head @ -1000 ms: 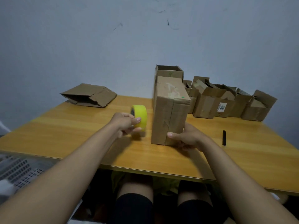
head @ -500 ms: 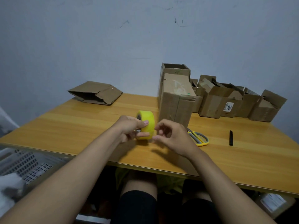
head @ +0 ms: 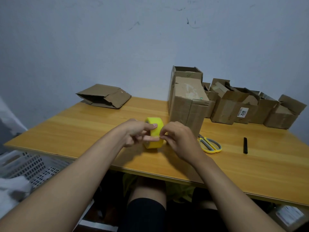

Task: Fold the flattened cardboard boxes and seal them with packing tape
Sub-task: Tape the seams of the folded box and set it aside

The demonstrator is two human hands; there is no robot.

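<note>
A yellow roll of packing tape (head: 154,132) is shown standing on edge near the middle of the wooden table (head: 87,129), a little toward its front edge. The roll is grasped by the left hand (head: 133,131), whose fingers are curled round its left side with one fingertip laid over the top. The roll's right face is pinched at by the curled fingers of the right hand (head: 178,139); whether a loose tape end is held there cannot be told. Just behind the right hand a folded cardboard box (head: 189,104) is seen upright, with a taller open box (head: 185,74) touching its rear. A row of further folded boxes (head: 250,106) is ranged along the back edge toward the right corner. A flattened box (head: 103,96) lies near the back left corner. Yellow-handled scissors (head: 209,144) and a thin black stick (head: 245,145) lie right of the hands.
</note>
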